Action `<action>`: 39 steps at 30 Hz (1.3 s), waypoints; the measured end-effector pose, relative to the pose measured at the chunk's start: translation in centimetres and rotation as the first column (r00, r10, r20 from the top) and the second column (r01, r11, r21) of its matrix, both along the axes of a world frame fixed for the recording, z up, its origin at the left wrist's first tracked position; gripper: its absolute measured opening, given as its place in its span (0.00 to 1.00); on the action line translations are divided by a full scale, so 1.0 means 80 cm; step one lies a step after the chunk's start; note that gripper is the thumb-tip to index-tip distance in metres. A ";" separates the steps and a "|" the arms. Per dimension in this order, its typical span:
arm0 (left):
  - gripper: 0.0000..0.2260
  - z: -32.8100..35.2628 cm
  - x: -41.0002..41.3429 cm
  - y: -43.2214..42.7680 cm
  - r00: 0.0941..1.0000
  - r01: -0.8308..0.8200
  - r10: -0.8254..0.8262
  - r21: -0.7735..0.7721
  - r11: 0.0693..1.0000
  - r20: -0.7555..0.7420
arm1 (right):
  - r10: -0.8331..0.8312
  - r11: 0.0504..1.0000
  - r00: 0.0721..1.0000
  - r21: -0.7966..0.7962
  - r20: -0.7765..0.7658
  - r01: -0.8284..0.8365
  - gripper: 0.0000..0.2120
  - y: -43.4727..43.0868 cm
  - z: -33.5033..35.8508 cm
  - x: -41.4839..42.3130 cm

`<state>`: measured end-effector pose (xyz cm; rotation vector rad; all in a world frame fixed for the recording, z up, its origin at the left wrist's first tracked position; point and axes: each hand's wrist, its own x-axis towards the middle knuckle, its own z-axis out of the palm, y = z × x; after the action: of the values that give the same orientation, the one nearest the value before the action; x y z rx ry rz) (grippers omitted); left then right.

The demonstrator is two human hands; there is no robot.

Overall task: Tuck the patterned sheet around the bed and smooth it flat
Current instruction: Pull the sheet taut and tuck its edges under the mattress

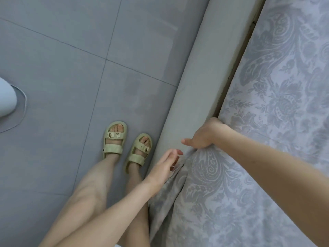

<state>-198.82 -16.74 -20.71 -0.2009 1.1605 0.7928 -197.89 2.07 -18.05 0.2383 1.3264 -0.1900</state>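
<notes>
Right hand [204, 135]: pressed into the cloth at the mattress edge, thumb stuck out over the rail. The fingers are sunk out of sight beside the gap, so it cannot be told whether they are straight or curled on fabric.
Left hand [163, 168]: fingers straight and close together, laid against the hanging fold just below the right hand. No pinch is plainly shown.
Patterned sheet [267, 104]: spread over the top of the bed. It is tucked along the far stretch of this side and left untucked near the person.
Handling: judged light, soft and limp. It is expected to crease and bunch easily and to slide on the smooth rail, and nothing about it is thought fragile.
Bed rail [201, 68]: grey padded side of the bed, run alongside the mattress between sheet and floor.
Gap [236, 59]: a dark narrow slot between rail and mattress, into which the cloth is to be pushed.
Loose fold [165, 198]: draped over the rail near the person's legs, with a deep crease.
Hold point: best taken at the hanging edge of the fold, drawn taut, then fed down with flat fingers.
</notes>
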 end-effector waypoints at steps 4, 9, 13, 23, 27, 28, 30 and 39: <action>0.22 0.024 0.026 -0.009 0.990 -0.043 0.040 0.021 0.999 0.135 | -0.071 0.997 0.994 0.026 0.081 0.069 0.40 -0.006 -0.010 0.003; 0.30 0.019 0.047 0.008 0.938 0.007 -0.021 0.041 0.999 0.347 | -0.309 0.950 0.946 0.071 0.097 0.303 0.39 0.003 0.026 -0.005; 0.27 0.012 0.075 0.041 0.887 0.102 -0.127 0.079 0.992 0.443 | -0.219 0.973 0.975 0.072 -0.041 0.221 0.40 -0.003 0.063 -0.007; 0.29 -0.005 0.066 -0.005 0.993 -0.079 0.083 -0.050 0.996 0.085 | 0.287 0.958 0.867 0.138 -0.407 -0.253 0.34 -0.011 0.054 0.023; 0.30 0.000 0.062 -0.003 0.997 0.019 -0.013 0.076 0.997 -0.080 | 0.322 0.945 0.906 0.156 -0.274 -0.289 0.40 -0.021 0.023 0.027; 0.33 0.000 0.060 0.002 0.994 0.072 -0.064 0.091 0.993 -0.085 | 0.333 0.940 0.909 0.165 -0.250 -0.299 0.40 -0.021 0.022 0.028; 0.40 0.004 0.058 0.017 0.981 0.181 -0.170 0.115 0.977 -0.098 | 0.332 0.939 0.914 0.172 -0.234 -0.297 0.41 -0.017 0.028 0.030; 0.20 0.003 0.091 0.035 0.960 0.047 -0.062 0.061 0.997 0.274 | 0.303 0.947 0.923 0.183 -0.236 -0.264 0.40 -0.013 0.012 0.032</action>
<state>-191.52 -13.97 -20.50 -0.2257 0.8771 0.7213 -195.31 1.03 -17.09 0.1457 1.6236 0.1299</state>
